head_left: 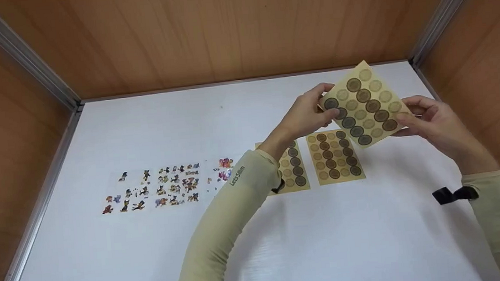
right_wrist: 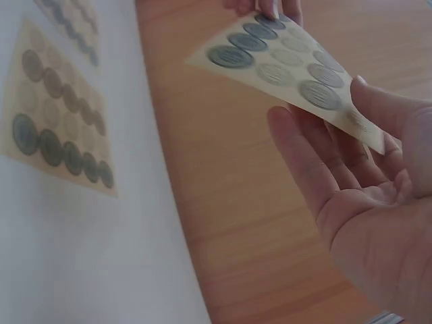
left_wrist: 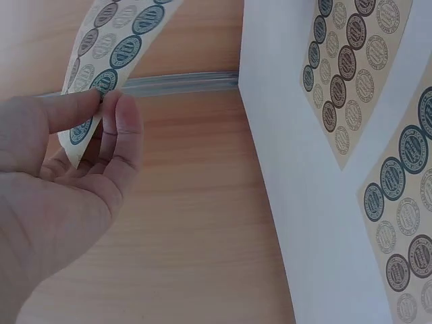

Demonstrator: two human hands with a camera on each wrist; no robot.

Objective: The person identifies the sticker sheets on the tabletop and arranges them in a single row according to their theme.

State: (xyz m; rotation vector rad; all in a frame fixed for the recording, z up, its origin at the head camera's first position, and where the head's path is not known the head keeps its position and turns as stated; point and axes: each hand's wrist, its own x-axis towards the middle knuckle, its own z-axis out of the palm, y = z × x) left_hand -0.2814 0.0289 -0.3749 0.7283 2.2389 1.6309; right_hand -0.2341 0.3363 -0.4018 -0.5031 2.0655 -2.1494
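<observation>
A tan sheet of round stickers [head_left: 360, 115], with rows of dark green, brown and pale circles, is held tilted above the table. My left hand [head_left: 309, 115] pinches its left corner between thumb and fingers, as the left wrist view also shows. On the opposite side, my right hand [head_left: 441, 126] holds the lower right corner, thumb on the printed face and fingers behind. Below it on the table lies a matching sticker sheet [head_left: 335, 162]. Another such sheet [head_left: 298, 186] lies to its left, partly hidden by my left forearm and wrist.
Farther left on the white table [head_left: 106, 261] lie clear sheets of small cartoon stickers [head_left: 176, 187], one of them partly covered by my left sleeve [head_left: 222, 233]. Wood-grain panels [head_left: 222, 29] with metal edge strips [head_left: 21, 56] enclose the table at the back and both sides.
</observation>
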